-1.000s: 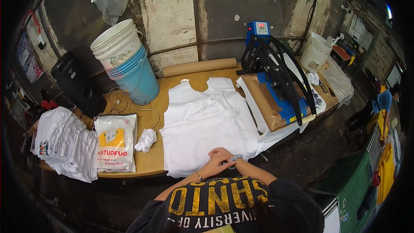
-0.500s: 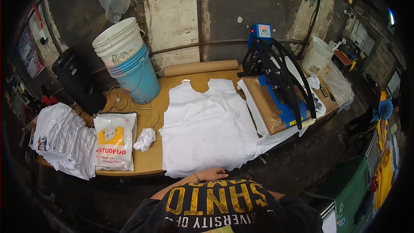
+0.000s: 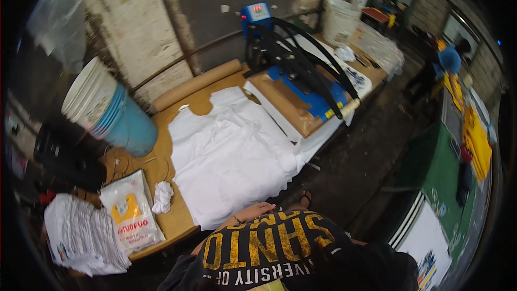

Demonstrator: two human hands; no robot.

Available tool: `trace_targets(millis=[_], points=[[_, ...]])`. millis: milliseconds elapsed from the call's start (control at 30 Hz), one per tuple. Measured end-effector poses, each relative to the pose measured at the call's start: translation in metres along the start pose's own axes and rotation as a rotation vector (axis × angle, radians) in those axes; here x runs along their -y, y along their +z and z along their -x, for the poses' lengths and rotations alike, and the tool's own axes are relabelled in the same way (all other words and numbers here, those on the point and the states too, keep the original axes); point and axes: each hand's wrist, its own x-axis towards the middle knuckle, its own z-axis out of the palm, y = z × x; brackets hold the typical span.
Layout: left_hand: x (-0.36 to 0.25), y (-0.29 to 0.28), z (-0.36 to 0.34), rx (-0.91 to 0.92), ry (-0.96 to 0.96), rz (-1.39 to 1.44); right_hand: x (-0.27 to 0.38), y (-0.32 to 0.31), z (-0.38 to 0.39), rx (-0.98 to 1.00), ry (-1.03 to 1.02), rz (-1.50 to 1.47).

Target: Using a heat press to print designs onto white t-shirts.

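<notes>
My left hand (image 3: 254, 212), with a bracelet at its wrist, rests before my body at the front edge of the flat white shirts (image 3: 231, 156). Its fingers are stretched out and hold nothing. The shirts lie spread on a wooden table, sleeveless in outline, with creases across the upper part. My right hand cannot be seen; only a bit of that arm shows beside my black printed shirt. To the right of the white shirts stands a heat press (image 3: 301, 64) with black arms, a lit blue control box and a board covered in brown paper and blue tape.
A brown paper roll (image 3: 196, 84) lies at the back. Left are stacked buckets (image 3: 129, 121), a black speaker (image 3: 70, 156), a folded shirt pile (image 3: 81, 231), a plastic bag (image 3: 129, 218) and a crumpled white cloth (image 3: 162, 196). Another person (image 3: 439, 67) stands far right.
My view has turned to the right, so the table appears slanted and shifted left. My left hand stays in front of my body. The shirts and the press appear unchanged.
</notes>
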Motion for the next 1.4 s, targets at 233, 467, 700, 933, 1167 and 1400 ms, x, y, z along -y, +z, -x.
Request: trace_targets(millis=[233,467,700,933,1167,1400], points=[[-0.007,0.005,-0.016,0.042,-0.027,0.074,-0.048,0.037,0.032,-0.141,0.028,-0.005],[-0.011,0.014,-0.037,0.096,0.031,0.118,-0.032,0.04,0.035,-0.286,-0.059,0.063],[-0.004,0.02,-0.069,0.126,0.06,0.045,0.008,-0.001,0.035,-0.194,0.087,0.007],[-0.019,0.022,-0.11,0.069,0.123,-0.037,-0.013,-0.043,0.018,-0.181,0.097,-0.202],[-0.147,0.053,-0.125,-0.119,0.296,0.056,-0.045,-0.131,0.051,-0.188,0.076,-0.266],[-0.338,0.084,-0.158,-0.584,0.998,-0.613,-0.137,-0.284,0.19,-0.866,0.396,0.296]])
